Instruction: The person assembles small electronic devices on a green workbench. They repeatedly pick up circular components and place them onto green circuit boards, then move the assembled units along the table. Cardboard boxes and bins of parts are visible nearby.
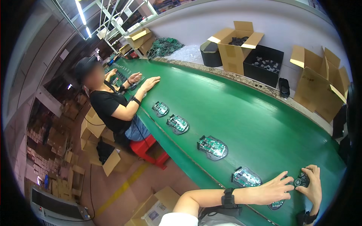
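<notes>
My left hand (269,190) reaches over a green circuit board (277,205) at the near right, its fingers apart and slightly bent. A small dark part shows at its fingertips; whether they grip it is hidden. My right hand (313,186) pinches a black plastic part (301,180) with round patterns between thumb and fingers, just right of my left fingertips. Next to my left wrist lies a dark housing with a circuit board (247,177). Farther along the belt are similar board units, one in the middle (213,147), another (178,124) and a smaller-looking one (161,109).
A green belt (233,109) runs diagonally away. At its far left a seated person (113,101) works with both hands over parts. Along the wall ledge stand open cardboard boxes (232,56), a black bin of small parts (264,66) and another box (320,83). A red stool (145,148) is beside the belt.
</notes>
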{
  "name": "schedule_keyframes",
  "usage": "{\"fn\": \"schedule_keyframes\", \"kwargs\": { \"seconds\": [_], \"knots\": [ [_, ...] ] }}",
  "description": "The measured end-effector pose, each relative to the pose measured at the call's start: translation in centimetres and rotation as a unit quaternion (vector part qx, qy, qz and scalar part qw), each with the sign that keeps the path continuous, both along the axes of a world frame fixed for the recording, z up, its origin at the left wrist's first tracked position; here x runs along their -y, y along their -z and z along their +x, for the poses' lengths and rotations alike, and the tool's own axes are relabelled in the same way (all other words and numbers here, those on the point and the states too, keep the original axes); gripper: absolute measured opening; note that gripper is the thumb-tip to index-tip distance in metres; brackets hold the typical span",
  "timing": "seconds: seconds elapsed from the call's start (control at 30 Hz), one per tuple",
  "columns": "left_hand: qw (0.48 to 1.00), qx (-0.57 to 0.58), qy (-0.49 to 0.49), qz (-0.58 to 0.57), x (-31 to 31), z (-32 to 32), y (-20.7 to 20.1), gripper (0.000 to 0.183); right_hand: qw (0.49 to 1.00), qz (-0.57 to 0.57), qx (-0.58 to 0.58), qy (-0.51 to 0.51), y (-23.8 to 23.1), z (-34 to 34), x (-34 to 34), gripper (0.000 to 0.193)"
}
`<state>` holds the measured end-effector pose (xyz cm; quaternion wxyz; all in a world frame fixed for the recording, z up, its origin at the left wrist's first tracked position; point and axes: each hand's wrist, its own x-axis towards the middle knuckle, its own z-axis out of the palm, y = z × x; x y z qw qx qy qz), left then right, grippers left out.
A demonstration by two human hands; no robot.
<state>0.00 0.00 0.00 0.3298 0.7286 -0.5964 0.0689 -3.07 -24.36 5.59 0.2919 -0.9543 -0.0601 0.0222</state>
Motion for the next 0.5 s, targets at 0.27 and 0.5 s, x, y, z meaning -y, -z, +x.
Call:
{"fn": "schedule_keyframes", "kwargs": {
  "seconds": [0.27,0.5],
  "knots": [
    [0.997,-0.010,-0.050,0.063,-0.2,-0.6,0.2,0.025,0.999,0.028,0.018,0.012,1.1,0.2,0.2,0.068],
    [0.996,-0.027,-0.035,0.072,-0.3,-0.5,0.1,0.024,0.999,0.025,0.015,0.024,0.6,0.2,0.2,0.066]
  ]
}}
